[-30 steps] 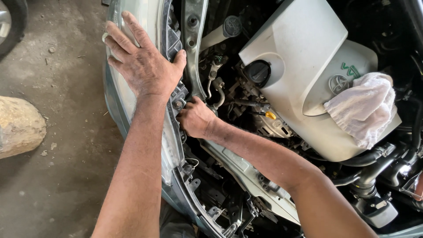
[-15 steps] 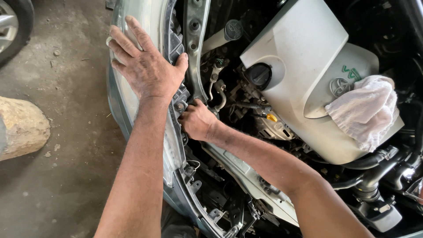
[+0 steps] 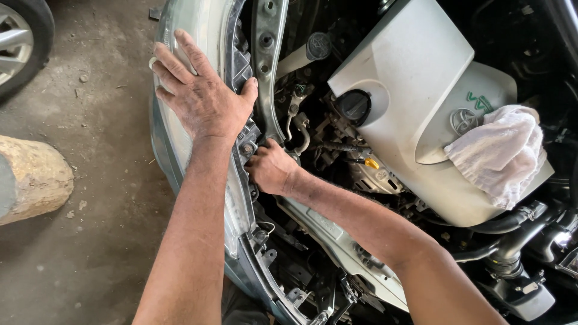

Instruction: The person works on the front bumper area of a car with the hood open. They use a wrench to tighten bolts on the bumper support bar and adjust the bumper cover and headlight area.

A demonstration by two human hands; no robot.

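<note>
Left hand (image 3: 201,99) lay spread flat, fingers splayed wide, palm down on the pale front bumper (image 3: 180,129) of the car, thumb hooked over the black grille edge (image 3: 239,60) toward the engine bay. It gripped nothing, just pressed on the panel. Right hand (image 3: 271,168) was curled shut, knuckles up, tucked low just behind the grille by a bolt on the front bracket (image 3: 247,147); fingers were hidden underneath, so what it held could not be told. Both hands sat close, thumb side of the left nearly above the right.

Grey metal crossmember (image 3: 268,54) ran upward just right of the left thumb. Thin bent pipes (image 3: 298,129) stood right beside the right hand, tight room there. Big pale engine cover (image 3: 421,114) with a black filler cap (image 3: 353,105) filled the upper right, a white rag (image 3: 500,153) draped on its right edge. Black hoses (image 3: 512,244) crowded the lower right. Yellow dipstick handle (image 3: 372,163) showed near the cover's lower edge.

Open room lay to the left: bare concrete floor (image 3: 90,259), a rounded log (image 3: 30,180) at the left edge, and a car wheel (image 3: 21,42) at top left, all well apart from the bumper.
</note>
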